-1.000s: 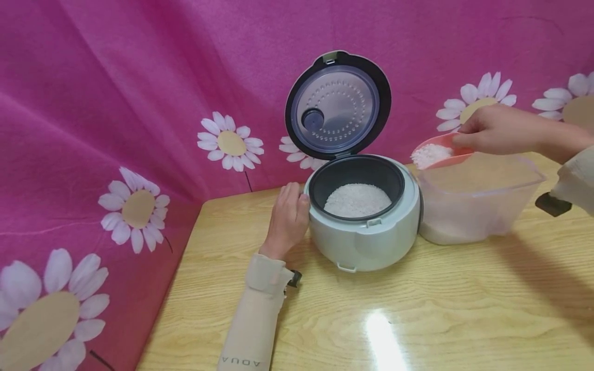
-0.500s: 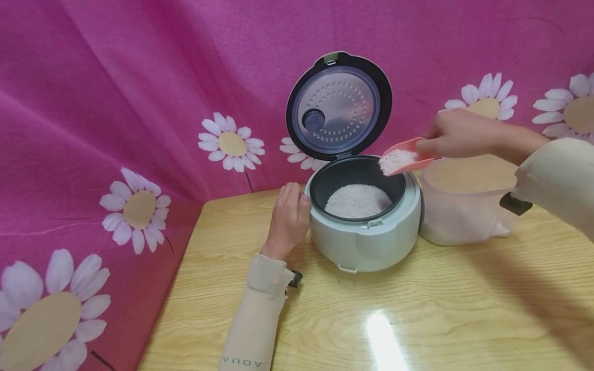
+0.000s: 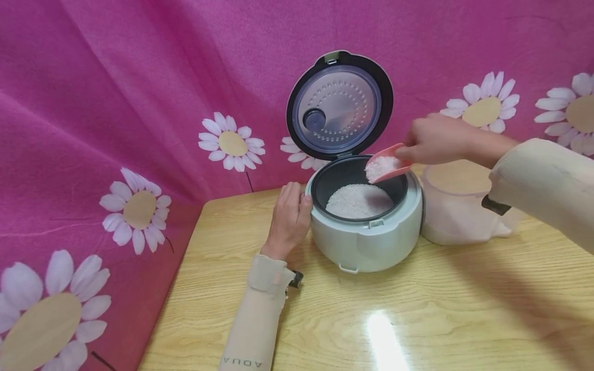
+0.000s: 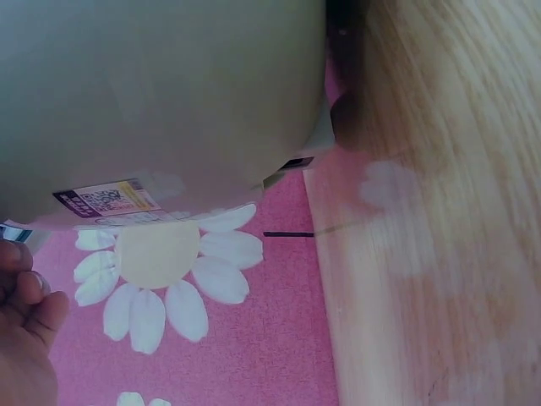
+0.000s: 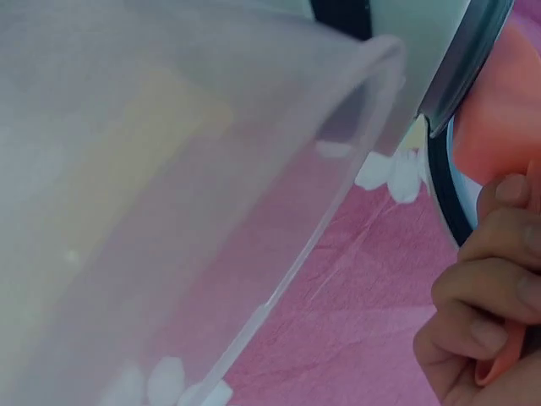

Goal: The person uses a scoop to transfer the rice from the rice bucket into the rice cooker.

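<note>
My right hand (image 3: 433, 139) grips the handle of a pink scoop (image 3: 400, 173), its fingers curled round it in the right wrist view. The scoop holds white rice (image 3: 380, 167) and tilts above the right rim of the rice cooker (image 3: 366, 245). More rice (image 3: 358, 201) lies in the cooker's dark inner pot (image 3: 341, 172). The cooker's lid (image 3: 341, 105) stands raised. My left hand (image 3: 289, 216) rests against the cooker's left side near the rim. In the left wrist view its fingers (image 4: 32, 288) are loosely bent beside the cooker's wall (image 4: 169, 101).
A translucent plastic container (image 3: 445, 219) stands right of the cooker, close beside it, partly behind my right forearm. The wooden table (image 3: 325, 319) runs back to a magenta cloth (image 3: 250, 62) with daisies, which also borders it on the left.
My right hand has carried the loaded scoop leftward from above the plastic container to above the cooker's pot. My left hand and the cooker have stayed put.
</note>
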`<state>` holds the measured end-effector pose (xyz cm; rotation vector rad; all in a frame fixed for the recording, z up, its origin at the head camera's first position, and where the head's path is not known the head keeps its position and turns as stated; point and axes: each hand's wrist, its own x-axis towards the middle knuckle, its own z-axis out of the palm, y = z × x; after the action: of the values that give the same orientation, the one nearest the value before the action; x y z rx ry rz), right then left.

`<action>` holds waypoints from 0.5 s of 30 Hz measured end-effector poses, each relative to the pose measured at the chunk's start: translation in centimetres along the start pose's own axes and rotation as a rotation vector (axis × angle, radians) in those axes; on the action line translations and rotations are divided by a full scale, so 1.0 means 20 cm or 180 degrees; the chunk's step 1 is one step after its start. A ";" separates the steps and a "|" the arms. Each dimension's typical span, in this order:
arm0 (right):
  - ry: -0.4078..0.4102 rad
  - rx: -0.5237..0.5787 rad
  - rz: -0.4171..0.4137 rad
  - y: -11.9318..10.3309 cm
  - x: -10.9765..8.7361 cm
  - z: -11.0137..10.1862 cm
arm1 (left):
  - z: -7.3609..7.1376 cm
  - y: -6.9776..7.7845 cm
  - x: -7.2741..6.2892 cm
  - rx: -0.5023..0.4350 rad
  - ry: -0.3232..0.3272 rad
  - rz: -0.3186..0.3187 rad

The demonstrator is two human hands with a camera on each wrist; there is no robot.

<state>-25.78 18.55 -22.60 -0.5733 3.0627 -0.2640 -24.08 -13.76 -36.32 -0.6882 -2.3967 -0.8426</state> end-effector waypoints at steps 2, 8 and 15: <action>-0.0005 -0.0060 -0.0012 -0.03 0.01 0.00 | 0.00 0.00 0.00 -0.0003 0.0001 0.0001; 0.0106 -0.0305 -0.0199 -0.10 0.03 0.01 | 0.00 0.00 0.00 0.0008 0.0009 0.0013; 0.0568 -0.0606 -0.0536 -0.13 0.02 0.04 | 0.00 0.00 0.00 0.0011 -0.0013 0.0000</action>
<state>-25.11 15.87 -22.87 -0.8641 3.2373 -0.0250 -24.01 -13.85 -36.33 -0.6894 -2.4013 -0.8377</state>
